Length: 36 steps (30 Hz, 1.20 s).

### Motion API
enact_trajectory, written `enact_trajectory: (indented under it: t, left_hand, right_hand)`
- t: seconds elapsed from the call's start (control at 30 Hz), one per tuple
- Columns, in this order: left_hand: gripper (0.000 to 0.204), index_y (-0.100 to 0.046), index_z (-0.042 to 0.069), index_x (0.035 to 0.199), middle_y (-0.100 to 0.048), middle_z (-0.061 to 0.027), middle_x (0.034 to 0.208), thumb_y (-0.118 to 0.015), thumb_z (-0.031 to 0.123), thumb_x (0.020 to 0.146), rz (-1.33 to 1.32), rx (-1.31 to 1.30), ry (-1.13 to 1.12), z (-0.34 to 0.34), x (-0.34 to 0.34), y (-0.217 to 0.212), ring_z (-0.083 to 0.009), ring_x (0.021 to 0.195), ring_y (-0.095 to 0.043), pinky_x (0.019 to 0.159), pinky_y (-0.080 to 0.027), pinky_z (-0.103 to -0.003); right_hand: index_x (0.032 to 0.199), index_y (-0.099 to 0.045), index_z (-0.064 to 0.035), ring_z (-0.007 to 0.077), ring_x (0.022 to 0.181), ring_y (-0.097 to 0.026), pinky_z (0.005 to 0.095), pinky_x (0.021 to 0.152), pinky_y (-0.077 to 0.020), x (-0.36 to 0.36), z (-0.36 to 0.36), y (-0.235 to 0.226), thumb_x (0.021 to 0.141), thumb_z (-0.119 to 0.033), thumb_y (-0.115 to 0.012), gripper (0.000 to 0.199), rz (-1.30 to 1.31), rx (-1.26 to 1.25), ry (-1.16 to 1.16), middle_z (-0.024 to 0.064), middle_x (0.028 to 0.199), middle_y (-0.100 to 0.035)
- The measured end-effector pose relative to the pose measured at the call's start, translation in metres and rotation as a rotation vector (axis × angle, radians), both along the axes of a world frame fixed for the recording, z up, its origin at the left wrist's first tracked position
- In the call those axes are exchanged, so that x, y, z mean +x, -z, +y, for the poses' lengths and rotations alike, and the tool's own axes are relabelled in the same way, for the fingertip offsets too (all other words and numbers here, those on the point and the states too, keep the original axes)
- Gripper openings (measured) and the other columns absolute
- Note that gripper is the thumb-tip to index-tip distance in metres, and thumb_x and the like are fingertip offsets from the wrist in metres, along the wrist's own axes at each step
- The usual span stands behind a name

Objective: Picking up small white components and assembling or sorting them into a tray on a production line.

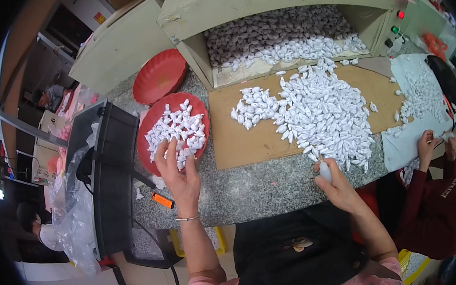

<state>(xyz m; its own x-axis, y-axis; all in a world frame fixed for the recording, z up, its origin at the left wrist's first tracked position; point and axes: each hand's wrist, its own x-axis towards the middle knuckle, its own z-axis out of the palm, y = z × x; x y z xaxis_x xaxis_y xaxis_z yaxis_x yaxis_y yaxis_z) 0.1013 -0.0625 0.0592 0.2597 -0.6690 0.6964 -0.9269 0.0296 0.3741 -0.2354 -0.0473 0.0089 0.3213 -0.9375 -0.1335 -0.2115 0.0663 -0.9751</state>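
Observation:
My left hand (178,179) reaches over the near rim of a red scalloped bowl (206,120). Its fingers are apart, with small white moulded pieces (178,125) right beneath the fingertips; I see nothing gripped. My right hand (339,189) is closed round a small whitish squeeze bottle (325,171) with a thin tip. That tip points at the near edge of a big heap of white pointed pieces (327,110), lying on a brown cardboard sheet (233,148). Whether the tip touches a piece is too small to tell.
Behind the heap stands a cream box-like cabinet (275,17) filled with more white pieces. A second red bowl (161,75) sits farther back. An orange box cutter (163,200) lies by my left wrist. At the right, a co-worker's hands (431,145) are over a pale cloth (398,156).

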Motion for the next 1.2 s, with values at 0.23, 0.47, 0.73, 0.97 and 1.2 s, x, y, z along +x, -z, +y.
enact_trajectory:
  t: [0.23, 0.47, 0.73, 0.97, 1.2]
  left_hand:
    - [0.013, -0.06, 0.003, 0.088, -0.062, -0.0125, 0.081, -0.067, 0.007, 0.077, 0.163, 0.252, 0.37, -0.066, -0.058, 0.038, -0.0275, 0.07, -0.062, 0.064, -0.049, -0.035]
    - [0.022, -0.061, 0.003, 0.095, -0.064, -0.0111, 0.084, -0.069, 0.011, 0.077, 0.049, 0.469, 0.324, -0.091, -0.063, 0.047, -0.0247, 0.072, -0.064, 0.065, -0.051, -0.034]
    - [0.028, -0.057, -0.001, 0.116, -0.058, -0.0134, 0.117, -0.055, -0.003, 0.088, 1.725, 0.598, 0.797, 0.007, -0.104, 0.051, -0.0201, 0.1, -0.062, 0.086, -0.053, -0.027]
    - [0.033, -0.053, -0.005, 0.119, -0.056, -0.0137, 0.12, -0.053, -0.01, 0.086, 1.494, 0.525, 0.853, 0.037, -0.105, 0.067, -0.0199, 0.101, -0.062, 0.088, -0.052, -0.028]
    - [0.038, -0.054, -0.004, 0.119, -0.063, -0.0167, 0.108, -0.059, -0.011, 0.082, 1.59, 0.506, 0.786, 0.043, -0.103, 0.06, -0.0215, 0.095, -0.065, 0.084, -0.054, -0.03]
  right_hand:
    - [0.131, -0.038, -0.0009, 0.0151, 0.081, -0.053, 0.0285, 0.078, -0.045, 0.004, 0.002, -0.012, 0.093, -0.01, -0.05, 0.041, 0.0, -0.036, -0.023, 0.0076, 0.101, -0.047]
    - [0.132, -0.037, 0.0002, 0.0173, 0.086, -0.06, 0.0298, 0.077, -0.0495, -0.003, 0.014, -0.012, 0.093, -0.007, -0.048, 0.041, 0.217, -0.334, -0.085, 0.0095, 0.104, -0.052]
    - [0.129, -0.036, -0.0005, 0.0213, 0.103, -0.059, 0.0356, 0.088, -0.049, 0.047, 0.006, -0.015, 0.096, -0.018, -0.046, 0.039, -0.57, 0.157, -0.041, 0.0132, 0.114, -0.053]
    - [0.121, -0.042, -0.0012, 0.0189, 0.097, -0.061, 0.0318, 0.083, -0.0503, 0.048, 0.0, -0.016, 0.092, -0.013, -0.053, 0.033, -0.54, 0.18, -0.033, 0.0126, 0.105, -0.058]
    - [0.098, -0.054, -0.0006, 0.0178, 0.086, -0.064, 0.0279, 0.077, -0.0493, 0.02, 0.01, -0.024, 0.073, 0.003, -0.072, 0.031, -0.267, -0.311, 0.119, 0.0161, 0.1, -0.063]
